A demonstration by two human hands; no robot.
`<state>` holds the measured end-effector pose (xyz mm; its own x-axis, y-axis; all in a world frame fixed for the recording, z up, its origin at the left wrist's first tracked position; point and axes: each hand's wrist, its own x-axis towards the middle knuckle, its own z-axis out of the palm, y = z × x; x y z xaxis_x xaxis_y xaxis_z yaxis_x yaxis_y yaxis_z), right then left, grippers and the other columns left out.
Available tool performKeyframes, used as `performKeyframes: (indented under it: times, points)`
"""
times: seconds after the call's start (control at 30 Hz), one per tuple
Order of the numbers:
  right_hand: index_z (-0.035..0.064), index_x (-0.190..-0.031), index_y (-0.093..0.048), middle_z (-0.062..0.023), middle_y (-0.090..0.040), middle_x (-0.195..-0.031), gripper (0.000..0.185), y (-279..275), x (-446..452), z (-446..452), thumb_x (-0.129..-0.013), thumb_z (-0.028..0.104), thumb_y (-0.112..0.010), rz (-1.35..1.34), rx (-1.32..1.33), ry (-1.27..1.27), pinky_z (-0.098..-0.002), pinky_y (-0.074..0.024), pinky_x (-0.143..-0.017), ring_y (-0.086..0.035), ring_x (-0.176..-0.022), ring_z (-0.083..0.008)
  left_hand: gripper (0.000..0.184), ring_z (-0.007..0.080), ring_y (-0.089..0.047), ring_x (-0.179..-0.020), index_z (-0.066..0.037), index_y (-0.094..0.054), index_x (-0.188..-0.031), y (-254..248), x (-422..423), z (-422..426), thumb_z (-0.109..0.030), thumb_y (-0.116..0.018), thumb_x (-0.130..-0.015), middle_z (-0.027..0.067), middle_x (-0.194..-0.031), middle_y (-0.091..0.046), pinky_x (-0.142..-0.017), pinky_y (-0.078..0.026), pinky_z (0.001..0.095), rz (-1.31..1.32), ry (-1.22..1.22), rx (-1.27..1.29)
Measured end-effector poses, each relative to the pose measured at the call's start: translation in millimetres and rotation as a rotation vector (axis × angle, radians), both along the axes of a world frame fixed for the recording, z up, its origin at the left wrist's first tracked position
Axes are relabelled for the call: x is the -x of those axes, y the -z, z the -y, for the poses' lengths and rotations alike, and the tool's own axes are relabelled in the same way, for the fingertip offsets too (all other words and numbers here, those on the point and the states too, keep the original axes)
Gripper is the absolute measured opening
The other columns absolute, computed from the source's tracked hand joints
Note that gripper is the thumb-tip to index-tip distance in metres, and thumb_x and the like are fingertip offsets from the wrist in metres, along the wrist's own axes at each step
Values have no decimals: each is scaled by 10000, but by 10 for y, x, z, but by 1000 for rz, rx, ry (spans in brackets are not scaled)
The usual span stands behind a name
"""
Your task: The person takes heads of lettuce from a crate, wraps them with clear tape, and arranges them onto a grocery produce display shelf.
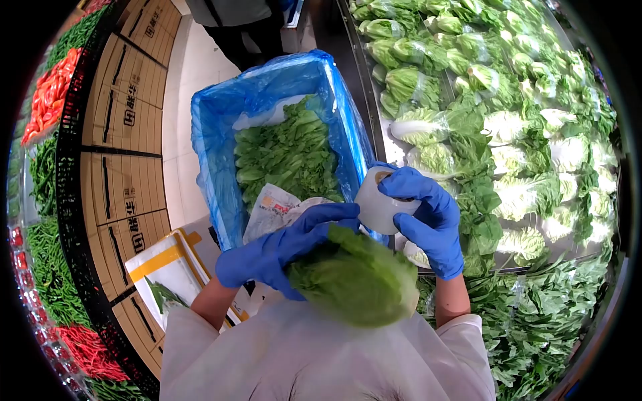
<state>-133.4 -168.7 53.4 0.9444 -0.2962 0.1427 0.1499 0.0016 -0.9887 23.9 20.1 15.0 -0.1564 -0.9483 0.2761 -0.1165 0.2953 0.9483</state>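
Head view: holds leafy green lettuce (pixel 358 281) within curled fingers of blue-gloved left hand (pixel 267 254), just nearer than blue plastic-lined crate (pixel 215 157); grips white cylindrical roll (pixel 378 208) in blue-gloved right hand (pixel 433 217). Could drop lettuce through one-ended support, or bruise leaves by squeezing.

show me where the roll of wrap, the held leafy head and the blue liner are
roll of wrap (pixel 378 214): head view, on its pale curved side
held leafy head (pixel 354 281): head view, middle of its leaves
blue liner (pixel 215 150): head view, on its left wall
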Motion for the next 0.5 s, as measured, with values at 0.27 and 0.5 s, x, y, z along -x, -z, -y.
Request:
performKeyframes:
  times: [0.27, 0.5]
  points:
    - [-24, -1083, -544, -111, -539, -1145, 387, -144, -13, -18, -704, 16, -616, -233, -321, 40, -329, -392, -929, -525, -1053, -201, 863, 317, -258, -1263, -52, -319, -1334, 138, 82, -229, -453, -687, -665, 161, -1382, -246, -1026, -235, 433, -664, 87, -323]
    - [-17, -1150, -520, -108, -541, -1159, 417, -168, -65, 27, -746, 53, -602, -393, -542, -95, -307, -393, -930, -518, -1071, -177, 479, 190, -379, -1217, -9, -291, -1339, 203, 154, -318, -227, -398, -927, 125, -1344, -356, -1034, -282, 304, -1288, -65, -580]
